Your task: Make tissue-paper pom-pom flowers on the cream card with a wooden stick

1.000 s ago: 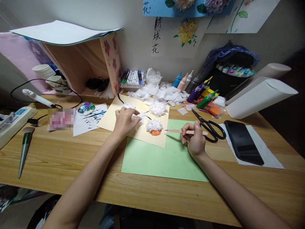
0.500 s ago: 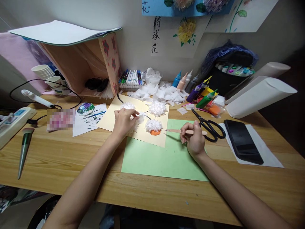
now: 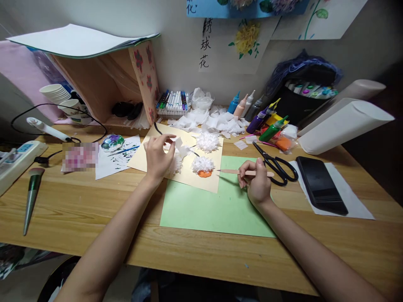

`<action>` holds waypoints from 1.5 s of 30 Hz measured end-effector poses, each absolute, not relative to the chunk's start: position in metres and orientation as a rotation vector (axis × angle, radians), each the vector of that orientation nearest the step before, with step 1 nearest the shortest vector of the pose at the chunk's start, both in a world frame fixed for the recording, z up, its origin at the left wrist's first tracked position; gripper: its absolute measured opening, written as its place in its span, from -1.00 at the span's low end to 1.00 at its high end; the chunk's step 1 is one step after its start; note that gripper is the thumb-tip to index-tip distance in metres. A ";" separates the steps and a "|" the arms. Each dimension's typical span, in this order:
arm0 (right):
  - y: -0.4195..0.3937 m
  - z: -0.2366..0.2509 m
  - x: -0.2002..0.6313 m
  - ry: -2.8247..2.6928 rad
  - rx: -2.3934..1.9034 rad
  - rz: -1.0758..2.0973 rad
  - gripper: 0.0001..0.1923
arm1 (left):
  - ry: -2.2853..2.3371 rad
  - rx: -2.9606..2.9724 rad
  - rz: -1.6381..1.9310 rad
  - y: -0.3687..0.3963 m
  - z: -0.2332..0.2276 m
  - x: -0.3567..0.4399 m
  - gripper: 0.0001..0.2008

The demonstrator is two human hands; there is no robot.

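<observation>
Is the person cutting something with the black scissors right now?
No, the black scissors lie on the table beside the right hand, which holds a thin wooden stick instead.

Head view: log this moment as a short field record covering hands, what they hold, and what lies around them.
left hand: over the cream sheet, pinching a white tissue piece
right hand: grip closed on a wooden stick, tip pointing at the orange-based flower
under right hand: green sheet
other flower: white tissue flower on the cream sheet
right of the stick: black scissors, dark phone
surface: wooden desk
</observation>
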State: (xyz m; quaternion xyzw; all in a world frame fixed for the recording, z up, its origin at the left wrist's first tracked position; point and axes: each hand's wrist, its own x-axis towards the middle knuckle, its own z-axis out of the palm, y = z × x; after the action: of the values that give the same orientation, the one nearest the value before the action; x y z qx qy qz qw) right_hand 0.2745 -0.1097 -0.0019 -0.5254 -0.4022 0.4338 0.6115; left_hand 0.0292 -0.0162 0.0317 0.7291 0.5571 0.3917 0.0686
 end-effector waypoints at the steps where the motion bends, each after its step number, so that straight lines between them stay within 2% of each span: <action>1: -0.110 -0.002 0.275 -0.926 -1.212 0.998 -0.41 | 1.718 2.245 1.222 -0.017 0.033 0.028 -0.79; 4: -0.110 -0.002 0.274 -0.916 -1.206 0.985 -0.40 | 1.726 2.345 1.370 -0.022 0.041 0.027 -0.77; 6: -0.110 -0.001 0.274 -0.913 -1.199 0.975 -0.41 | 1.574 2.343 1.394 -0.028 0.048 0.029 -0.75; 11: -0.113 0.000 0.271 -0.932 -1.164 0.940 -0.45 | 0.899 2.120 0.942 -0.044 0.058 0.043 -0.55; 14: -0.117 0.001 0.269 -0.949 -1.111 0.865 -0.47 | 0.757 2.106 0.761 -0.045 0.050 0.050 -0.53; 22: -0.135 -0.001 0.260 -1.325 -1.100 0.804 -0.45 | 0.902 2.472 0.694 -0.034 0.028 0.050 -0.56; 30: -0.127 -0.002 0.251 -1.837 -1.100 0.528 -0.58 | 0.940 2.575 0.657 -0.033 0.024 0.050 -0.58; 39: -0.121 -0.003 0.246 -1.919 -1.118 0.423 -0.66 | 1.057 2.682 0.652 -0.034 0.026 0.052 -0.69; 45: -0.118 -0.006 0.243 -1.760 -1.195 0.635 -0.63 | 1.266 2.771 0.534 -0.030 0.017 0.052 -0.66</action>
State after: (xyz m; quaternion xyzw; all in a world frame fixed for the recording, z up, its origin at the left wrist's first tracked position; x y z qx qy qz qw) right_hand 0.2425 -0.1183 -0.0056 -0.4823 -0.7100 0.2562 0.4446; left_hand 0.0522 -0.0296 0.0170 0.8957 0.4091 0.1727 0.0245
